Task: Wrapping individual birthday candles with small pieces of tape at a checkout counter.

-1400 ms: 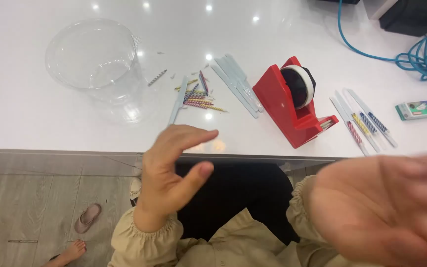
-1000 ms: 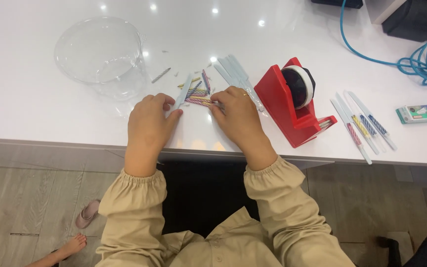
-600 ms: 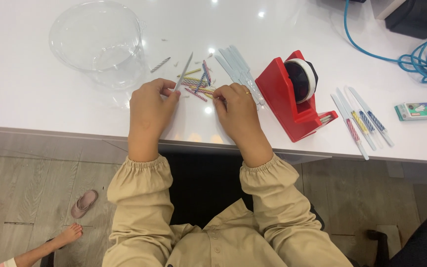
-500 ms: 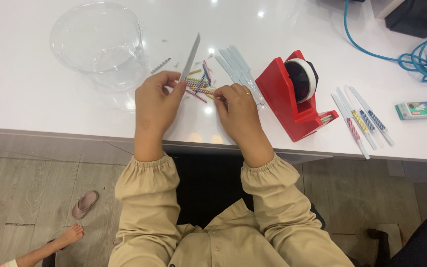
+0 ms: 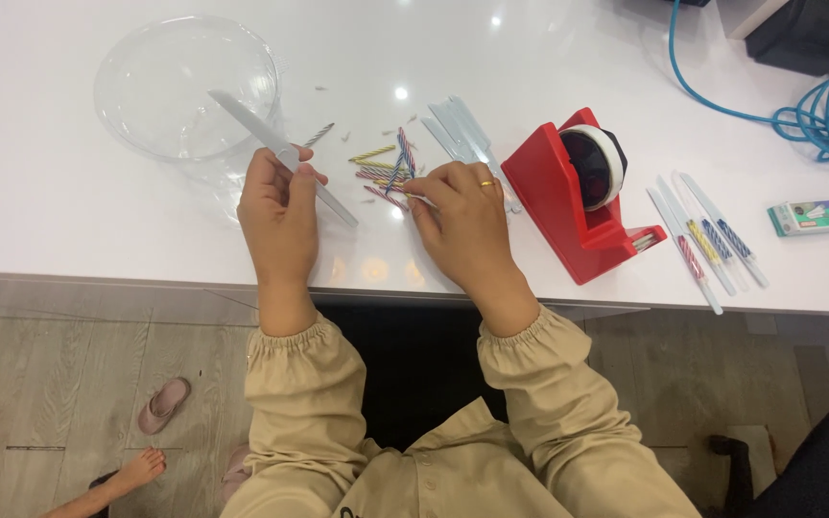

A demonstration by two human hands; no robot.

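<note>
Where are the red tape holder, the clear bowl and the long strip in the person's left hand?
red tape holder (image 5: 568,216): head view, on its red side wall.
clear bowl (image 5: 122,72): head view, on its left rim.
long strip (image 5: 247,120): head view, on the part above the left hand (image 5: 278,216).

The table (image 5: 69,206) is white and glossy, mirroring the ceiling lights; the bowl (image 5: 184,86) is clear, smooth plastic or glass, and the sleeve (image 5: 280,153) in the left hand (image 5: 278,213) looks like thin, clear plastic film. The candles (image 5: 383,173) by the right hand (image 5: 462,225) are waxy with twisted stripes; the tape dispenser (image 5: 578,206) is shiny red plastic, the cable (image 5: 798,115) smooth blue rubber, the cuffs (image 5: 299,350) matt beige cloth.
</note>
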